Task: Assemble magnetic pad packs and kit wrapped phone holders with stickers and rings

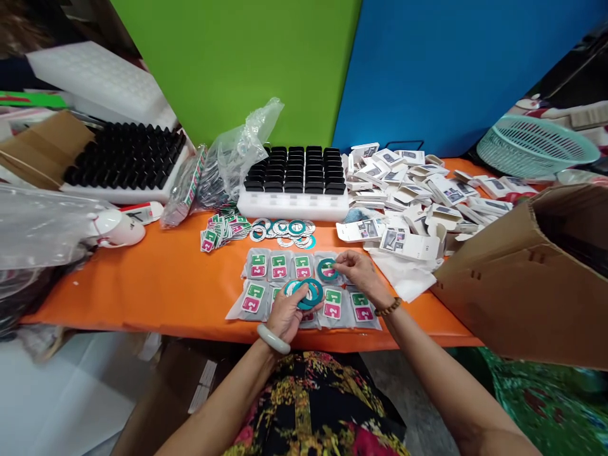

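Note:
In my left hand (289,311) are several flat teal and white rings (311,294), fanned out under the thumb. My right hand (357,268) pinches one teal ring (327,270) by its edge, over a bagged packet in the back row. Two rows of grey plastic-bagged packets (251,300) lie below the hands, most showing green and pink cards marked 1 and 2 (332,304) on top. My left hand hides part of the front row. Behind them lie a loose cluster of rings (285,229) and a heap of the same cards (221,229).
A white foam tray (293,206) holds rows of black pieces. White printed boxes (408,190) are piled at the right, beside a big cardboard carton (475,278) and a mint basket (536,149). At left are another tray of black pieces (126,158) and clear plastic bags (38,221).

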A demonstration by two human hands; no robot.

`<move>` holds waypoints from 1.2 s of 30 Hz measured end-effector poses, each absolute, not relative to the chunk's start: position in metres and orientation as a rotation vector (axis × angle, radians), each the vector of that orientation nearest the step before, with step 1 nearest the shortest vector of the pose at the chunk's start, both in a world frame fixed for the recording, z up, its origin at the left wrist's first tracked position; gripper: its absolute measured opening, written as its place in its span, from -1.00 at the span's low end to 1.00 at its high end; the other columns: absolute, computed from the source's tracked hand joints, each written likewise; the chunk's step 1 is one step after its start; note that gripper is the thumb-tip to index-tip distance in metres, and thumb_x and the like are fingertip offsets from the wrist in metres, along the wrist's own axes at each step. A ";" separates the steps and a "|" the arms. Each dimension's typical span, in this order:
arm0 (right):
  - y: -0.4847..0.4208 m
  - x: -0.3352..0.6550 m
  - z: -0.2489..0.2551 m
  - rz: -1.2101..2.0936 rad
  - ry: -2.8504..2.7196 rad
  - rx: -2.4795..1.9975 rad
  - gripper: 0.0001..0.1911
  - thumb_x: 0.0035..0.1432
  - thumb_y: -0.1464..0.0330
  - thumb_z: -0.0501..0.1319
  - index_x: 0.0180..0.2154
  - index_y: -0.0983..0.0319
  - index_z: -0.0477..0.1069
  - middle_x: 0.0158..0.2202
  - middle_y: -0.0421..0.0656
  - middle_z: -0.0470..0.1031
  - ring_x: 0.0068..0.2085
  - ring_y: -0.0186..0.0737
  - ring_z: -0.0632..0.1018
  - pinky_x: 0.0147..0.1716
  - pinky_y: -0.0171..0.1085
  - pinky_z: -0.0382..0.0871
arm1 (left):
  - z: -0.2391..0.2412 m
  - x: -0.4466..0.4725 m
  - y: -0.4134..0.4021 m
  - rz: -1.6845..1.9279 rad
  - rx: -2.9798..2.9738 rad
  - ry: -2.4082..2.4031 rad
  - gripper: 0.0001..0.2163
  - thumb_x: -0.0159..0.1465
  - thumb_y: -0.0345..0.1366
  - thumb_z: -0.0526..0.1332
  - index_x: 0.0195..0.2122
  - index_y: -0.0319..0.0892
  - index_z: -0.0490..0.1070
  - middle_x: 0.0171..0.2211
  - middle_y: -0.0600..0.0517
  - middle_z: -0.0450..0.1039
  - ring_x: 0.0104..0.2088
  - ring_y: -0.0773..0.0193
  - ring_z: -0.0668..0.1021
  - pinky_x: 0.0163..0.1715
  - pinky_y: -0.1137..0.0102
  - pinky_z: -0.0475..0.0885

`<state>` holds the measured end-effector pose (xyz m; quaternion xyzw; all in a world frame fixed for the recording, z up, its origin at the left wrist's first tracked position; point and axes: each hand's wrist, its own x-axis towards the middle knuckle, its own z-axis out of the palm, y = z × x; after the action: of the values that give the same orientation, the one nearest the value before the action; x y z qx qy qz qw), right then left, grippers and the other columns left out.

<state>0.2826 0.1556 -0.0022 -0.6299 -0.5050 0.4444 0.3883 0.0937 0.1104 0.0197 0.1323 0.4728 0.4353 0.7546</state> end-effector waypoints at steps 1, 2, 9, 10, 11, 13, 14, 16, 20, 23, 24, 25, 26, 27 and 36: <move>0.156 0.281 -0.004 1.028 -1.372 -1.657 -0.79 -0.10 0.22 0.26 -0.52 0.20 0.31 -0.57 -0.24 0.35 -0.52 -0.31 0.32 -0.50 -0.29 0.15 | 0.020 0.092 0.110 0.952 0.290 1.033 -0.68 -0.04 -0.30 0.46 -0.30 -0.26 0.42 -0.37 -0.03 0.55 -0.31 0.13 0.62 -0.26 0.18 0.59; 0.156 0.279 -0.005 0.921 -1.458 -1.709 -0.83 -0.06 0.25 0.23 -0.51 0.20 0.32 -0.54 -0.22 0.38 -0.48 -0.27 0.36 -0.46 -0.27 0.18 | 0.020 0.091 0.110 0.955 0.293 1.032 -0.69 -0.03 -0.29 0.45 -0.31 -0.26 0.42 -0.37 -0.04 0.55 -0.29 0.12 0.61 -0.25 0.17 0.58; 0.138 0.263 0.010 0.732 -1.621 -1.661 -0.81 0.11 0.21 0.17 -0.37 0.20 0.41 -0.40 -0.13 0.47 -0.36 -0.18 0.43 -0.32 -0.22 0.25 | 0.022 0.086 0.109 1.007 0.283 1.026 -0.67 -0.06 -0.34 0.45 -0.28 -0.26 0.42 -0.37 -0.02 0.55 -0.30 0.14 0.61 -0.25 0.19 0.58; 0.136 0.259 0.012 0.883 -1.613 -1.615 -0.79 0.11 0.18 0.18 -0.39 0.19 0.41 -0.42 -0.16 0.47 -0.39 -0.22 0.42 -0.35 -0.24 0.25 | 0.022 0.086 0.109 1.014 0.280 1.025 -0.65 -0.07 -0.35 0.46 -0.27 -0.25 0.42 -0.37 -0.01 0.55 -0.30 0.14 0.61 -0.25 0.20 0.57; 0.134 0.255 0.014 1.049 -1.590 -1.559 -0.77 0.10 0.16 0.20 -0.41 0.19 0.41 -0.45 -0.18 0.46 -0.41 -0.25 0.41 -0.39 -0.26 0.24 | 0.022 0.086 0.109 1.020 0.279 1.021 -0.64 -0.09 -0.35 0.46 -0.26 -0.25 0.42 -0.38 0.00 0.56 -0.29 0.13 0.61 -0.24 0.20 0.57; 0.132 0.247 0.016 1.350 -1.486 -1.443 -0.75 0.03 0.15 0.26 -0.45 0.20 0.40 -0.48 -0.21 0.45 -0.46 -0.31 0.38 -0.47 -0.31 0.20 | 0.021 0.085 0.108 1.028 0.279 1.008 -0.61 -0.10 -0.35 0.47 -0.25 -0.23 0.41 -0.39 0.01 0.56 -0.27 0.11 0.62 -0.23 0.20 0.57; 0.132 0.244 0.017 1.458 -1.410 -1.400 -0.74 -0.01 0.15 0.29 -0.46 0.21 0.39 -0.50 -0.23 0.43 -0.49 -0.34 0.35 -0.52 -0.33 0.17 | 0.021 0.084 0.107 1.030 0.281 1.005 -0.61 -0.10 -0.34 0.48 -0.25 -0.24 0.41 -0.39 0.01 0.56 -0.27 0.10 0.62 -0.23 0.20 0.57; 0.134 0.240 0.018 1.603 -1.263 -1.356 -0.73 -0.08 0.17 0.33 -0.48 0.23 0.38 -0.56 -0.27 0.37 -0.58 -0.42 0.26 -0.60 -0.37 0.06 | 0.020 0.083 0.107 1.038 0.284 1.009 -0.60 -0.09 -0.32 0.48 -0.25 -0.24 0.40 -0.40 0.00 0.56 -0.28 0.10 0.62 -0.25 0.19 0.57; 0.144 0.233 0.018 1.755 -1.158 -1.347 -0.71 -0.15 0.19 0.35 -0.49 0.25 0.37 -0.64 -0.32 0.30 -0.67 -0.51 0.09 -0.67 -0.38 -0.13 | 0.021 0.077 0.107 1.068 0.293 1.017 -0.57 -0.08 -0.29 0.48 -0.21 -0.24 0.40 -0.43 -0.01 0.57 -0.28 0.08 0.63 -0.24 0.20 0.58; 0.156 0.228 0.015 1.690 -1.165 -1.372 -0.71 -0.15 0.19 0.34 -0.49 0.25 0.37 -0.64 -0.33 0.28 -0.66 -0.50 0.13 -0.67 -0.38 -0.08 | 0.022 0.069 0.109 1.077 0.293 1.055 -0.58 -0.08 -0.27 0.48 -0.21 -0.25 0.41 -0.47 0.00 0.56 -0.29 0.06 0.64 -0.23 0.20 0.58; 0.160 0.227 0.012 1.628 -1.175 -1.390 -0.72 -0.15 0.19 0.33 -0.49 0.25 0.36 -0.64 -0.33 0.28 -0.65 -0.49 0.15 -0.66 -0.38 -0.05 | 0.023 0.066 0.109 1.078 0.289 1.066 -0.58 -0.07 -0.26 0.48 -0.22 -0.26 0.42 -0.48 0.00 0.55 -0.30 0.06 0.64 -0.23 0.20 0.58; 0.165 0.226 0.009 1.557 -1.191 -1.415 -0.72 -0.15 0.19 0.33 -0.48 0.24 0.36 -0.63 -0.32 0.29 -0.65 -0.48 0.17 -0.65 -0.38 -0.02 | 0.023 0.063 0.108 1.077 0.282 1.071 -0.60 -0.07 -0.26 0.48 -0.23 -0.26 0.42 -0.49 0.00 0.55 -0.30 0.06 0.64 -0.22 0.19 0.58; 0.169 0.225 0.006 1.484 -1.216 -1.445 -0.73 -0.15 0.21 0.33 -0.47 0.24 0.36 -0.62 -0.32 0.31 -0.64 -0.46 0.21 -0.64 -0.37 0.03 | 0.023 0.060 0.108 1.075 0.272 1.071 -0.61 -0.06 -0.26 0.47 -0.24 -0.26 0.42 -0.49 0.00 0.55 -0.30 0.06 0.64 -0.21 0.19 0.58; 0.174 0.224 0.002 1.410 -1.254 -1.479 -0.76 -0.15 0.23 0.32 -0.47 0.23 0.35 -0.62 -0.31 0.32 -0.62 -0.43 0.25 -0.62 -0.36 0.07 | 0.024 0.057 0.107 1.072 0.259 1.067 -0.63 -0.04 -0.26 0.46 -0.25 -0.26 0.41 -0.48 0.00 0.56 -0.29 0.06 0.64 -0.20 0.18 0.58; 0.170 0.217 0.004 0.674 -1.804 -1.700 -0.89 0.07 0.34 0.18 -0.35 0.24 0.40 -0.32 -0.06 0.49 -0.30 -0.15 0.47 -0.30 -0.23 0.26 | 0.024 0.045 0.102 1.105 0.226 0.987 -0.60 0.01 -0.32 0.42 -0.13 -0.25 0.41 -0.43 0.00 0.55 -0.31 0.09 0.63 -0.18 0.12 0.56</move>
<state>0.2169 0.1701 0.0040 -0.6349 -0.6736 0.2517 0.2825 0.0446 0.1018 0.0236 0.1028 0.4486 0.5024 0.7320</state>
